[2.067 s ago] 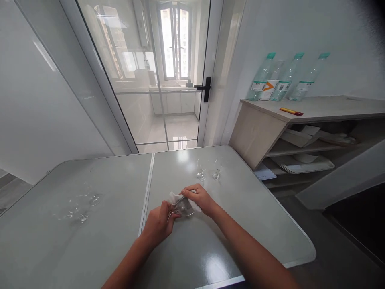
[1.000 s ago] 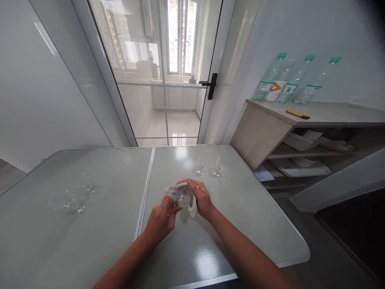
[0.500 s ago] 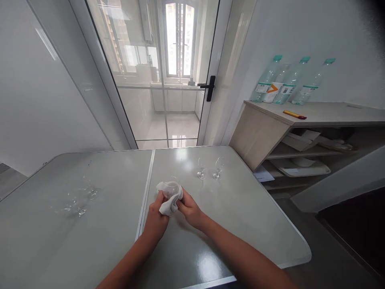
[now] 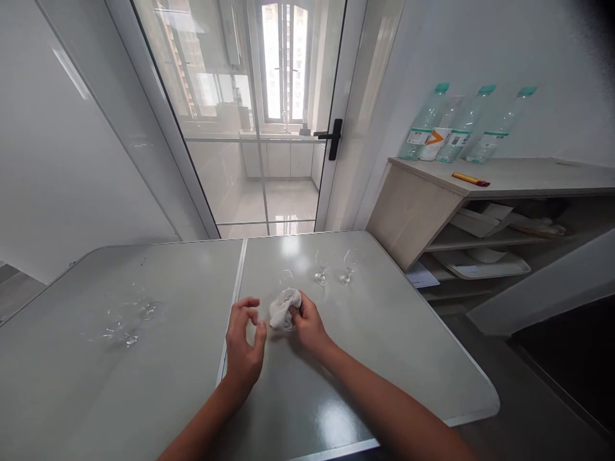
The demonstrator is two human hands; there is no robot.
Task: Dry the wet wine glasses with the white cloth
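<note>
My right hand [image 4: 311, 326] is closed around a crumpled white cloth [image 4: 280, 312] at the middle of the table. A clear glass [image 4: 287, 277] is wrapped in the cloth, its rim showing above; the part under the cloth is hidden. Just left of it, my left hand [image 4: 244, 346] is held with fingers curved and apart, touching nothing. Beyond my right hand, a clear stemmed glass [image 4: 321, 275] and a second stemmed glass [image 4: 346, 275] stand upright side by side.
Several clear glasses [image 4: 129, 336] are on the table's left half. A metal strip [image 4: 235, 288] crosses the pale table [image 4: 384, 358]. On the right, a wooden shelf unit [image 4: 418, 205] carries plastic bottles [image 4: 464, 137] and a yellow-red packet [image 4: 471, 179]. A glass door [image 4: 225, 192] stands behind.
My left hand has let go of the cloth and moved slightly left, its fingers opening. My right hand has shifted the cloth and glass a little to the right.
</note>
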